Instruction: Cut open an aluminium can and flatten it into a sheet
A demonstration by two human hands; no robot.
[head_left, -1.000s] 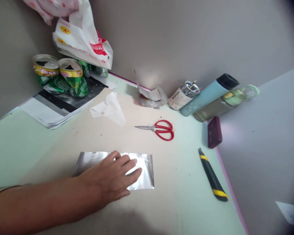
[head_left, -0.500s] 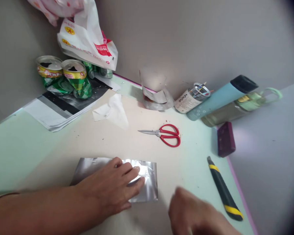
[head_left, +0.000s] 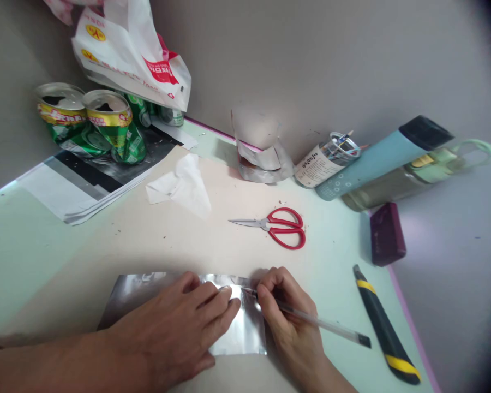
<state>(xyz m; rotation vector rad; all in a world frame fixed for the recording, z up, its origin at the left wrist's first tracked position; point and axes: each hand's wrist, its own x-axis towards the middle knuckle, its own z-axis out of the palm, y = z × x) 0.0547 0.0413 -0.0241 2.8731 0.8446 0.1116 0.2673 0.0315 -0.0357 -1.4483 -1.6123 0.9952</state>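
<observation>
A shiny silver metal sheet (head_left: 239, 338) lies flat near the front of the table. My left hand (head_left: 180, 316) rests across it, palm down with the fingers stretched out and slightly apart. At the sheet's right end, my right hand (head_left: 292, 316) is closed around a clear-barrelled pen (head_left: 323, 322) with a black end cap. The pen's tip points left and down at the sheet's upper right part, close to my left fingertips. Beyond the sheet lie red-handled scissors (head_left: 284, 228), blades pointing left and closed.
A black and yellow utility knife (head_left: 384, 322) lies at right, near a dark red box (head_left: 387, 234). Behind stand a pen cup (head_left: 313, 166), a blue tumbler (head_left: 376, 164), a green bottle (head_left: 396, 185) and curled metal scrap (head_left: 262, 164). Cut cans (head_left: 117, 128), papers (head_left: 57, 191) and tissue (head_left: 184, 185) are left.
My right hand has moved up and left from the lower right onto the sheet's right end, and the pen now shows in it. My left hand stays on the sheet. The view has shifted slightly.
</observation>
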